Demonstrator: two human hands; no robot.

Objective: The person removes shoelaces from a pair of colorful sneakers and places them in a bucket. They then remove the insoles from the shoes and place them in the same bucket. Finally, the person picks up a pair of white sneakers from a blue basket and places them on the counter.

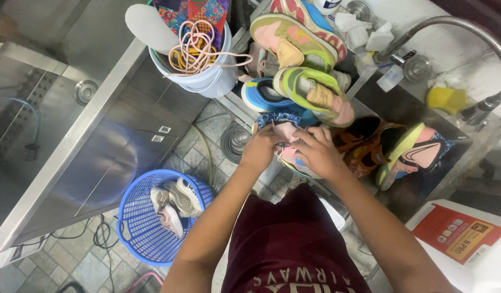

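My left hand [259,149] and my right hand [317,153] both grip one colourful sneaker [285,135] with a blue patterned collar and pale pink inside, held just in front of my chest. My fingers are at its opening; the lower part of the shoe is hidden behind my hands. Right beyond it lie a blue sneaker [264,96] and a lime-green and pink sneaker [315,95] on the edge of a sink.
A white bucket [207,81] holds pink and yellow laces and a white insole. More sneakers [294,35] are piled in the sink, with orange shoes [370,144] and a faucet hose [457,27] to the right. A blue basket [136,217] with pale shoes stands on the floor beside a steel counter [55,135].
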